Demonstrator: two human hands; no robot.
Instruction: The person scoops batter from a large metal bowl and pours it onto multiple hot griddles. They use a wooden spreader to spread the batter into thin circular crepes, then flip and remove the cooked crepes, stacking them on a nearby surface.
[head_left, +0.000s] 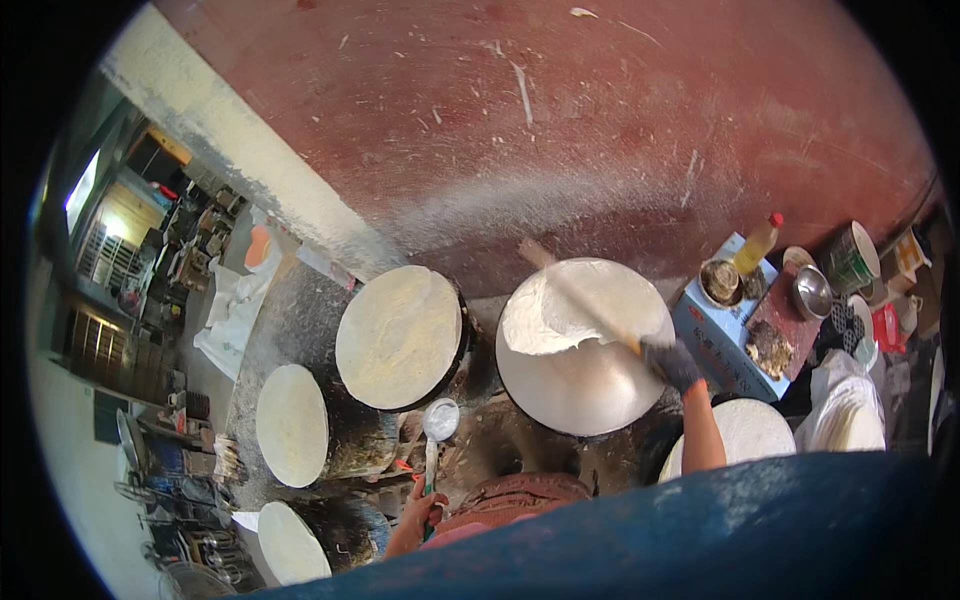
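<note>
A gloved right hand, mine, is closed round the handle of a long wooden spreader. The spreader slants across a round griddle and its flat end reaches past the far rim. White batter covers the far part of this griddle, with a ragged edge; the near part shows bare metal. My left hand, lower and bare, grips the green handle of a ladle. White residue coats the ladle's bowl, which is held near the griddle's left side.
Round griddles with pale sheets stand left: one beside, two nearer. Another pale round lies right, partly hidden by my arm. A blue box carries an oil bottle and metal bowl. A red wall rises behind.
</note>
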